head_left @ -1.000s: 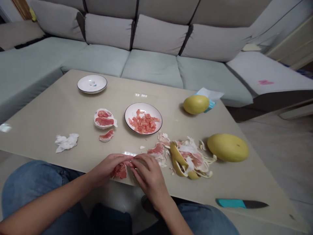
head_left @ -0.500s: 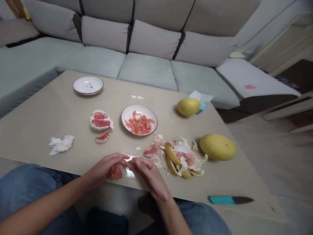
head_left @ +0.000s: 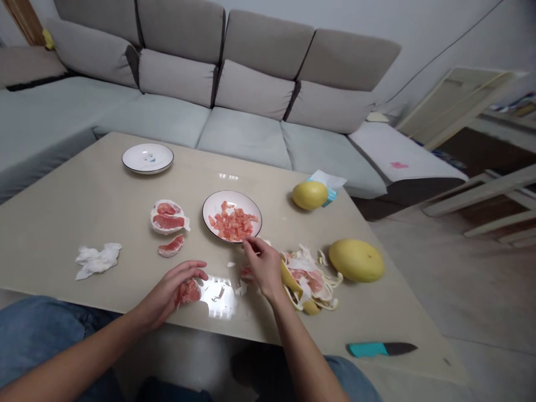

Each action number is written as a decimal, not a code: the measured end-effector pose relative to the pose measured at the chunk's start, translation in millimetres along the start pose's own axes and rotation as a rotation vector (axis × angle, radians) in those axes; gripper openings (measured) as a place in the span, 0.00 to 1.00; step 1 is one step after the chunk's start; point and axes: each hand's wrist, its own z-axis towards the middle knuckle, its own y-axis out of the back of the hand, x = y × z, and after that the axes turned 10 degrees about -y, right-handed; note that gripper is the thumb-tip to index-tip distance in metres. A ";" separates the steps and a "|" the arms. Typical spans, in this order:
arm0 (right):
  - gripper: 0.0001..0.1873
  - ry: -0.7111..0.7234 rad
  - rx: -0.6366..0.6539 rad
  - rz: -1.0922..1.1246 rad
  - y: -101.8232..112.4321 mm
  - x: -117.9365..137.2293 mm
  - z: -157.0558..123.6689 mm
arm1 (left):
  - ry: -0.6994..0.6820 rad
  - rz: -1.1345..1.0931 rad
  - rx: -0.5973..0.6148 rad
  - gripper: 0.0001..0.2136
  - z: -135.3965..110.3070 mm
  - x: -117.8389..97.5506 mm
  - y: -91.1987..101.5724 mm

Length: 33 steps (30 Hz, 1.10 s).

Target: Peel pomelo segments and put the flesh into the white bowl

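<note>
A red pomelo segment (head_left: 189,292) is cupped in my left hand (head_left: 171,293), low over the table's near edge. Its thumb side is hidden. My right hand (head_left: 264,269) reaches to the near rim of a white plate (head_left: 209,230), fingertips pinched together. Whatever is between them is too small or hidden to make out. Torn pieces of red pomelo flesh (head_left: 234,223) lie in that plate. Partly behind my right hand is another pomelo segment (head_left: 247,272). A part-peeled pomelo chunk (head_left: 168,218) and a loose segment (head_left: 171,246) sit left of the plate.
Yellow peel and membrane scraps (head_left: 307,279) are heaped on the right. Two whole pomelos (head_left: 355,260) stand beyond, one against a tissue pack (head_left: 329,195). A knife with a teal handle (head_left: 368,349) lies near the edge. Crumpled tissue (head_left: 98,261) and another plate (head_left: 147,158) are left.
My right hand has moved away from my left, forward to the plate's rim. My left hand stays low with the segment. The view has tilted slightly upward.
</note>
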 end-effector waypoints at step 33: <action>0.18 -0.425 0.677 0.606 -20.8 -2.9 -66.0 | 0.011 0.069 0.373 0.21 14.2 6.2 3.2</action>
